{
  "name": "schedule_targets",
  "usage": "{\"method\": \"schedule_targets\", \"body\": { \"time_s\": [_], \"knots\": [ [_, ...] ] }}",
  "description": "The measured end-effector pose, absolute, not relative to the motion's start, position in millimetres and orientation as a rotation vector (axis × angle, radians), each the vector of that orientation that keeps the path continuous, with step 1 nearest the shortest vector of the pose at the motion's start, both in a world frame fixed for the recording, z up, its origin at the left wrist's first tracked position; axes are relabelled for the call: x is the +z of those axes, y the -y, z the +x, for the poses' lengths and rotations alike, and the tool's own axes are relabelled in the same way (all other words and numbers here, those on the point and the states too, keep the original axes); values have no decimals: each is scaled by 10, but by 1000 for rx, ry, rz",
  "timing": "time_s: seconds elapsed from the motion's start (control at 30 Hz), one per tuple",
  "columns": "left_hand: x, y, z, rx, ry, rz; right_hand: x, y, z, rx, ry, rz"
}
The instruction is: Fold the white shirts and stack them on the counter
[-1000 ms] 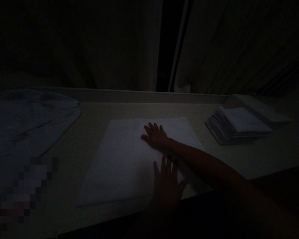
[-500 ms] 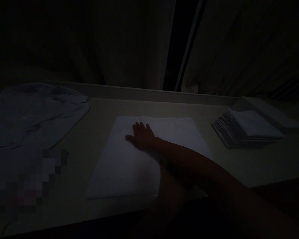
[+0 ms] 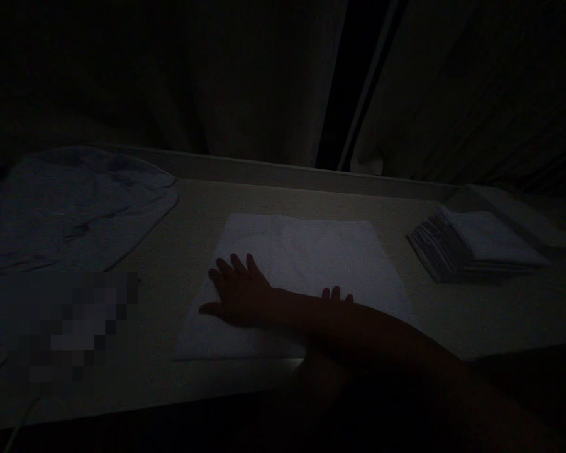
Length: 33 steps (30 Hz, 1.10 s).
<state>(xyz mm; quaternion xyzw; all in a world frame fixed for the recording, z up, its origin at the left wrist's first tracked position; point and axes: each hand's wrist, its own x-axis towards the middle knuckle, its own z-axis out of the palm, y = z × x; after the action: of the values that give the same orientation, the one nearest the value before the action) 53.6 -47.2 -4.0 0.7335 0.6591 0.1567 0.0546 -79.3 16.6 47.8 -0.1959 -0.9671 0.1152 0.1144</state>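
Observation:
A white cloth [image 3: 311,251], towel-like, lies spread flat on the table in the middle of the dim head view. My right hand [image 3: 240,296] rests palm down on its left part, fingers spread and holding nothing. The right forearm crosses over my left arm and hides most of my left hand [image 3: 334,294]. Only a few of the left fingertips show past the forearm, stretched out on the cloth near its middle.
A stack of folded white cloths [image 3: 495,242] stands at the right, with a pale box-like object [image 3: 519,207] behind it. A loose heap of pale fabric [image 3: 89,201] lies at the left. A low ledge [image 3: 283,179] runs along the table's back, before dark curtains [image 3: 255,82].
My right hand has slid left and closer to me across the cloth. My left hand has moved forward, so its fingertips now show beyond the right forearm. The view has shifted slightly.

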Motion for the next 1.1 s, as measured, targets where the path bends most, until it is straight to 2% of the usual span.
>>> {"method": "schedule_targets", "body": {
  "time_s": [0.13,0.3,0.53,0.7,0.93,1.1],
  "knots": [
    [-8,416,376,440,-1979,2189,541,8,-750,324,2815,-536],
    [145,379,114,565,-2076,2121,750,-517,-505,274,2815,-732],
    [232,356,141,534,-2222,2065,601,-1285,870,163,2790,-1324],
    [214,358,157,514,-2239,2058,403,-1859,1675,168,2566,-1737],
    [213,354,132,466,-2215,2100,385,-2309,1912,239,2478,-1726],
    [210,326,155,455,-2215,2087,506,-2012,1803,141,2506,-1679]
  ]
}}
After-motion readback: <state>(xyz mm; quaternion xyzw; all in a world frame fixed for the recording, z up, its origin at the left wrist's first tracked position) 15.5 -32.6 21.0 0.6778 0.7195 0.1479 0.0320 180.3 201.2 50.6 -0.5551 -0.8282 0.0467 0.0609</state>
